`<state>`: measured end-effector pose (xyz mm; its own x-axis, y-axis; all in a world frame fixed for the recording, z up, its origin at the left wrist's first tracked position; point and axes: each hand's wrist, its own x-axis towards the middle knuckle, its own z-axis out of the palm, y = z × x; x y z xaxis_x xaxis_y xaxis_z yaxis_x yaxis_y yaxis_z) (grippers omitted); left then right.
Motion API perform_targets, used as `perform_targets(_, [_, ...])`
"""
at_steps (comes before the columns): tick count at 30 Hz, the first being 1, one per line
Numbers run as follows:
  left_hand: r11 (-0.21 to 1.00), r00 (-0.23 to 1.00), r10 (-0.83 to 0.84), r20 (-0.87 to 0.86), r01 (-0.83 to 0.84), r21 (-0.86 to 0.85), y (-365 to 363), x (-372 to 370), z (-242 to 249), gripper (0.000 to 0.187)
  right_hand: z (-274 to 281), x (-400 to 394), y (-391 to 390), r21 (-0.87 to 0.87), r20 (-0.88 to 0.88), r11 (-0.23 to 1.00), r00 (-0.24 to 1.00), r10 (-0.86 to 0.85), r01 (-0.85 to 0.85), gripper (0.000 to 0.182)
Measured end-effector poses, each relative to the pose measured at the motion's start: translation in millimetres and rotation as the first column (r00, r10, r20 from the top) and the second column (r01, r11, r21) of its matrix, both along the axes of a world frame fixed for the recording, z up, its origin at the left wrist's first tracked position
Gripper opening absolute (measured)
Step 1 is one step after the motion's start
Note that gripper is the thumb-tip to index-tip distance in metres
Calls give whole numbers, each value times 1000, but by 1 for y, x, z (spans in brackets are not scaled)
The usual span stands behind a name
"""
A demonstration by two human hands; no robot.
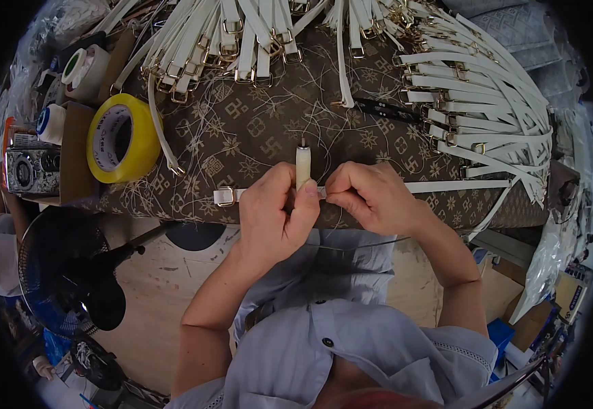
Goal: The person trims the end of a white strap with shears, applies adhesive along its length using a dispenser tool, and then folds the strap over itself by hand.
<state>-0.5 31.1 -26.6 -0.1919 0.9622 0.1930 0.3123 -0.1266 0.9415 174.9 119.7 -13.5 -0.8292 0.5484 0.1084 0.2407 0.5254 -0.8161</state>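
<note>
A white strap (446,185) with a gold buckle (225,196) lies along the near edge of the patterned brown table (255,129). My left hand (276,215) grips a cream-handled tool (302,167), its tip pointing away from me, and rests on the strap. My right hand (371,198) pinches the strap right beside the tool. Thin loose threads lie scattered over the cloth around both hands.
Piles of white straps with gold buckles (255,34) fill the far edge, and more straps (487,102) are heaped at the right. A yellow tape roll (122,138) and thread spools (82,68) sit at the left. A fan (65,273) stands below the table on the left.
</note>
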Motion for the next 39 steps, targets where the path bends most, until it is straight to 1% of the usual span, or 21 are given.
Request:
perform_targets(2, [1000, 999, -3, -38, 3, 0, 0, 0, -1, 17, 3, 3, 6, -10, 79, 998, 995, 63, -62, 15])
perform_targets(4, [999, 999, 7, -35, -5, 50, 0, 1, -4, 16, 4, 4, 9, -39, 74, 997, 995, 70, -67, 15])
perform_targets(9, [999, 999, -7, -48, 9, 37, 0, 1, -1, 16, 7, 5, 11, -105, 86, 993, 994, 65, -56, 15])
perform_targets(12, [1000, 1000, -12, -27, 13, 3, 1, 0, 0, 17, 9, 10, 10, -177, 84, 984, 996, 23, -7, 16])
perform_targets(14, [1000, 1000, -11, -8, 11, -22, 1, 0, 1, 17, 14, 22, 10, -349, 31, 927, 990, -137, 139, 16])
perform_targets(15, [1000, 1000, -13, 6, 13, -27, 2, -1, 1, 18, 17, 26, 9, -347, 34, 928, 990, -135, 138, 16])
perform_targets(16, [999, 1000, -15, 20, 16, -32, 2, -1, 1, 18, 21, 29, 7, -36, 43, 992, 992, -117, 119, 20])
perform_targets(17, [999, 1000, -17, 19, 18, -30, 3, -1, 1, 18, 23, 31, 6, 278, 55, 957, 993, -106, 87, 25])
perform_targets(19, [998, 988, -16, 150, 25, -59, 5, -1, 2, 20, 24, 34, 2, 341, 108, 938, 989, -104, 61, 27])
perform_targets(20, [998, 989, -24, 145, 32, -59, 5, -1, 5, 20, 24, 34, 0, 398, 165, 917, 981, -101, 27, 29])
perform_targets(22, [988, 920, 18, 390, 43, -146, 5, -2, 14, 22, 20, 33, 1, 441, 154, 897, 983, -102, 24, 26])
perform_targets(23, [988, 922, 12, 386, 48, -145, 4, -5, 15, 22, 17, 33, 2, 483, 150, 875, 984, -96, 11, 23])
perform_targets(25, [998, 986, -39, 164, 47, -42, 2, -10, 14, 23, 16, 31, 1, 534, 144, 845, 984, -103, 10, 19])
perform_targets(26, [998, 986, -42, 164, 49, -40, 1, -9, 16, 23, 16, 31, 1, 583, 142, 812, 984, -105, 2, 16])
perform_targets(27, [1000, 984, 7, 179, -6, -6, 0, -9, 19, 23, 16, 31, 2, 586, 141, 811, 984, -108, 5, 16])
perform_targets(28, [998, 979, 57, 196, -64, 28, 1, -9, 22, 23, 15, 32, 5, 506, 136, 862, 984, -111, 27, 14])
perform_targets(29, [997, 979, 57, 194, -65, 32, 3, -10, 25, 23, 15, 31, 7, 422, 131, 905, 985, -112, 47, 12])
perform_targets(32, [996, 987, 92, 134, -91, -14, 7, -12, 27, 22, 18, 26, 8, 332, 122, 940, 984, -130, 82, 12])
perform_targets(35, [995, 993, 93, 72, -94, 18, 9, -12, 17, 22, 17, 25, 11, 329, 95, 941, 988, -119, 82, 11])
perform_targets(37, [996, 996, 89, -29, -89, 6, 10, -13, 12, 22, 16, 26, 11, 326, 115, 941, 985, -130, 86, 12])
perform_targets(39, [996, 996, 93, 7, -93, -14, 10, -14, 12, 23, 16, 26, 12, 324, 135, 942, 981, -140, 90, 12])
